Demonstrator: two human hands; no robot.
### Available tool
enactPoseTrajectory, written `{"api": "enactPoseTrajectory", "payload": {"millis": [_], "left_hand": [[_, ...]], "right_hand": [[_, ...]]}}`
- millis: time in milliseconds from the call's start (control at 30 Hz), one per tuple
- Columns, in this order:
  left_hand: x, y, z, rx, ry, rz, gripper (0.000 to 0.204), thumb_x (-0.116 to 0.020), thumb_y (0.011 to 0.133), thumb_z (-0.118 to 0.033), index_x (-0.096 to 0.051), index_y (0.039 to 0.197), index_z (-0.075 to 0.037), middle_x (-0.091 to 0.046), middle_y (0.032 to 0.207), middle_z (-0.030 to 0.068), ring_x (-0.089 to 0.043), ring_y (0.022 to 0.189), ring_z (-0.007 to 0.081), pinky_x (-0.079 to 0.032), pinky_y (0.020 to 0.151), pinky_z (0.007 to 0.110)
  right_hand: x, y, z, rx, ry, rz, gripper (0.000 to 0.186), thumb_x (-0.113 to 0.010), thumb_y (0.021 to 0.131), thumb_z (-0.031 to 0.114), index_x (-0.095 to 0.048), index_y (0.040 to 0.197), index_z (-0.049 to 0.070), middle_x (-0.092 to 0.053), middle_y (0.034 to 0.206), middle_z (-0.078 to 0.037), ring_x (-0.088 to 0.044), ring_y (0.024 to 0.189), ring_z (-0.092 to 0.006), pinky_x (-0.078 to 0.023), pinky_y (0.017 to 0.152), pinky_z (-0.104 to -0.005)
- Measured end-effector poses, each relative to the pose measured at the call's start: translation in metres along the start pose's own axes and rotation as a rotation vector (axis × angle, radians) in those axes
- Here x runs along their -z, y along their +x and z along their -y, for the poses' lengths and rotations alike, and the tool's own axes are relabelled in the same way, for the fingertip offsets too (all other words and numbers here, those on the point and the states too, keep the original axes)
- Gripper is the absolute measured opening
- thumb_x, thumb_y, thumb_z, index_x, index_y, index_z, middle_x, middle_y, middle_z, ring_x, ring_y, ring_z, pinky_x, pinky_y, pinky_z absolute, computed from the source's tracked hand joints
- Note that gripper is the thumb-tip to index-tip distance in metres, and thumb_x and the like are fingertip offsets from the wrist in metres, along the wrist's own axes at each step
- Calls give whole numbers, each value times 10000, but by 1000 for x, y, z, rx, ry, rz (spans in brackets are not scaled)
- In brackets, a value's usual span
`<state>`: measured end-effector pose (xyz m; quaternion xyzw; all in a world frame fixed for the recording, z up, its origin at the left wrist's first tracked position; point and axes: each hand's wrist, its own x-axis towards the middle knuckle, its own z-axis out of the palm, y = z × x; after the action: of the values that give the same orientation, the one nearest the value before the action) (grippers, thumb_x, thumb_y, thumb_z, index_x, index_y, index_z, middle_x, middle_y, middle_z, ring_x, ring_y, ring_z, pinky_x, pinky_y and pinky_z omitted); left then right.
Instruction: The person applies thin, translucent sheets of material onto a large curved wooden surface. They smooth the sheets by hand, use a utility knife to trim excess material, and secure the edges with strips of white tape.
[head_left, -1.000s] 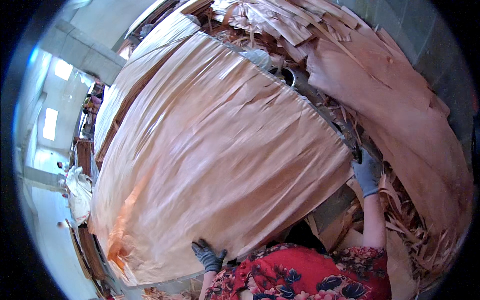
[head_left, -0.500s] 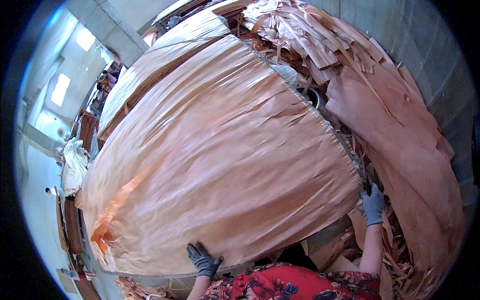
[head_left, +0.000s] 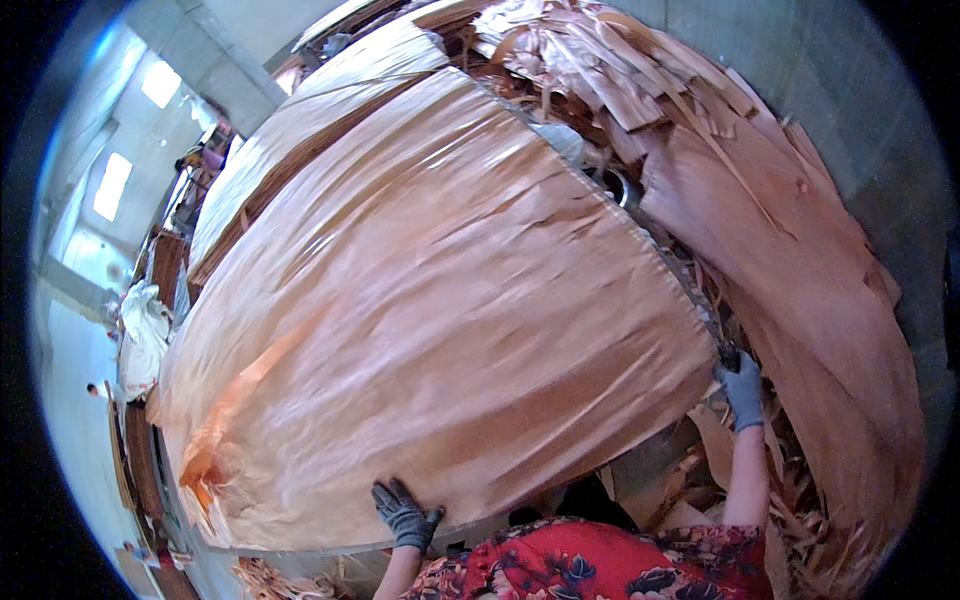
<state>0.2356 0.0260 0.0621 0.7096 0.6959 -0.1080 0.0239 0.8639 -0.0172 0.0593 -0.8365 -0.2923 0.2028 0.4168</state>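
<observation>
1. Veneer sheet (head_left: 440,320) lies spread over stack, held at near edge and right corner.
2. Left hand (head_left: 405,515) clamped on near edge; right hand (head_left: 742,388) gripping right corner.
3. Sheet looks nearly placed; squaring up and letting go left.

We see a tall stack of veneer sheets (head_left: 290,190) carrying the work, its layered edges showing as dark bands along the left side. Directly on top of it lies one large thin veneer sheet (head_left: 440,320), pale reddish-brown, wrinkled and split along the grain, covering nearly the whole top. At our right, a heap of loose veneer scraps (head_left: 800,290) rests against the grey wall, with torn strips and offcuts (head_left: 790,510) lying below it.
</observation>
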Motion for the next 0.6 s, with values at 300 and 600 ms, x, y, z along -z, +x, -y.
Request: {"api": "enactPoseTrajectory", "payload": {"millis": [300,600], "left_hand": [[0,0,-7,4,-39,-17,1239,-684,550,-611,35,1424,-105,34,1423,322,-1,1325,468,-58,1047,553],[-9,-10,13,-51,-240,-267,1077,-680,530,-637,-250,1369,-116,-222,1365,287,-185,1277,454,-172,1020,551]], "right_hand": [[21,-35,37,3,-568,-195,356,-629,773,228,-539,1000,-32,-591,992,-240,-569,919,-364,-445,779,-421],[-72,-145,145,173,289,216,236,-566,877,230,-607,932,4,-606,773,-29,-537,725,-117,-434,662,-280]]}}
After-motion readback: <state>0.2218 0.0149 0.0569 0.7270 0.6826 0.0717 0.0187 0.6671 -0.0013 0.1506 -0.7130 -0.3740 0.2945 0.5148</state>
